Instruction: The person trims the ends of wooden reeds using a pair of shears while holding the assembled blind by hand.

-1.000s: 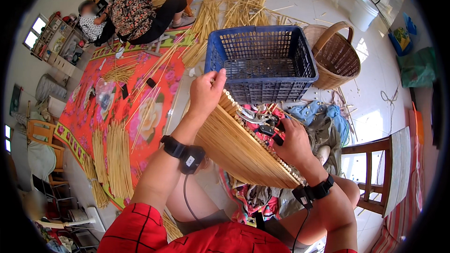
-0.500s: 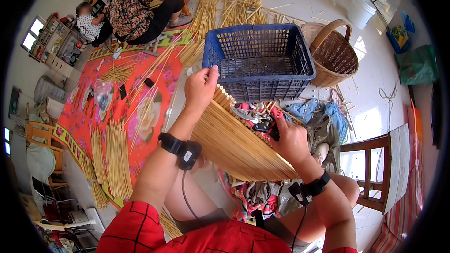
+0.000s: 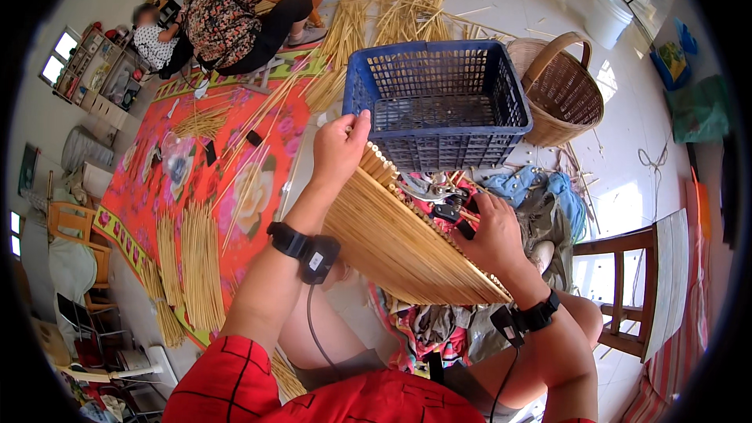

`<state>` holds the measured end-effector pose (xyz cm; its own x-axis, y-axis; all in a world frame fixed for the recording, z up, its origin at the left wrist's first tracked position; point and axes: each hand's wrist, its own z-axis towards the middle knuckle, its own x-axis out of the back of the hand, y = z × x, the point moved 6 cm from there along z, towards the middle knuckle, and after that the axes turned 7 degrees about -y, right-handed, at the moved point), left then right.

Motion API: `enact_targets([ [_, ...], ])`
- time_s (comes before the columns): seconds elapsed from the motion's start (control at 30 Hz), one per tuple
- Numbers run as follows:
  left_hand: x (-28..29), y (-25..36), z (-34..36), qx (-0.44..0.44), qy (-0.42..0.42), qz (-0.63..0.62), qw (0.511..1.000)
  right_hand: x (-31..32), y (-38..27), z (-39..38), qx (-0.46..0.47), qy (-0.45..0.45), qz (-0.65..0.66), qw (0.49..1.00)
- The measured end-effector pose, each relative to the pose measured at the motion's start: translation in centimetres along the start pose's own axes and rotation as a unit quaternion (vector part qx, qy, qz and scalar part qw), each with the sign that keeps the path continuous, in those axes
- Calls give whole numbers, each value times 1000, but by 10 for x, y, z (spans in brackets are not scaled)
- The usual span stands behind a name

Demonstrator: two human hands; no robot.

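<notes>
Mat (image 3: pixel 407 244) slanting down rightward from my left hand (image 3: pixel 341 149), whose grip apparently steadies it; my right hand (image 3: pixel 495 235) holds pruners (image 3: pixel 448 211).

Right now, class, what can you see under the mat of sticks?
Crumpled cloths show past the near edge of the mat. Whatever lies directly beneath cannot be seen; the mat covers it.

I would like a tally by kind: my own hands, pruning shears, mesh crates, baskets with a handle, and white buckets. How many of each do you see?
Left hand and right hand: 2
Shears: 1
Crate: 1
Basket: 1
Bucket: 1
Total: 6
</notes>
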<state>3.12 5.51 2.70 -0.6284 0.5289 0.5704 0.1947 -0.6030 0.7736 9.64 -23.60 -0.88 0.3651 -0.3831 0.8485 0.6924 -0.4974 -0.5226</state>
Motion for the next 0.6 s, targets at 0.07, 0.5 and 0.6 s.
enact_targets([
  [0.07, -1, 4, 0, 1, -3, 5, 1000, -6, 1, 4, -2, -3, 21, 1000],
  [0.5, 0, 2, -2, -31, 1, -42, 999, -1, -11, 12, 44, 40, -38, 997],
  [0.6, 0, -2, -1, -32, 0, -44, 999, -1, -12, 12, 43, 24, -34, 998],
])
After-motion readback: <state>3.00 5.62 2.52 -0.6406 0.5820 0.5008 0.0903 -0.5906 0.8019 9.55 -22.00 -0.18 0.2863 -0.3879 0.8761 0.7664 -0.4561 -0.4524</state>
